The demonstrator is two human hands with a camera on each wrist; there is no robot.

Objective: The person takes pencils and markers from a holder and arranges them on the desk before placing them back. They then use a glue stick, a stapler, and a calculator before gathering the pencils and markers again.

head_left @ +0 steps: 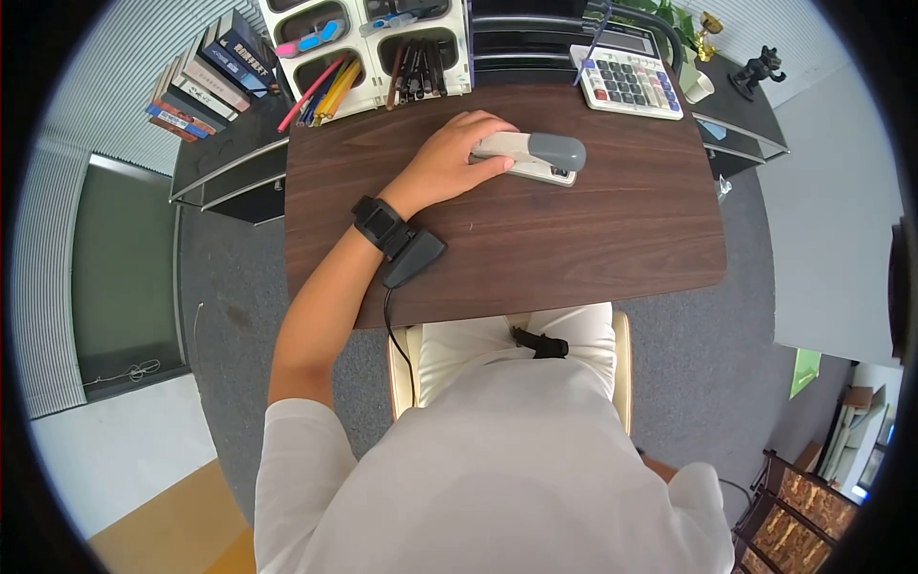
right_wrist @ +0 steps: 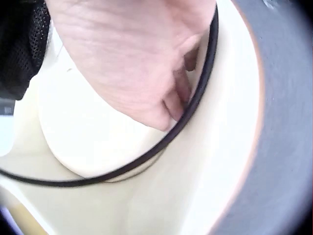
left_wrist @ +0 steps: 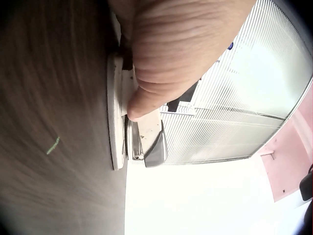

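Note:
On the dark wooden desk, my left hand (head_left: 451,161) grips the rear part of a white stapler with a grey head (head_left: 557,151). The thumb lies along its near side and the other fingers go over to the far side. Close up in the left wrist view, the thumb (left_wrist: 164,73) presses on the side of the stapler (left_wrist: 116,132), whose base lies along the desk top. My right hand (right_wrist: 132,58) is out of the head view. The right wrist view shows it down by the cream chair (right_wrist: 132,205), fingers loosely bent, with a black cable crossing beside the fingertips.
A white organizer (head_left: 371,59) with pens and pencils stands at the desk's back left. A calculator (head_left: 626,84) sits at the back right. From the left wrist device (head_left: 416,258), a cable runs off the desk's front edge. Books (head_left: 206,81) stand on a left side shelf.

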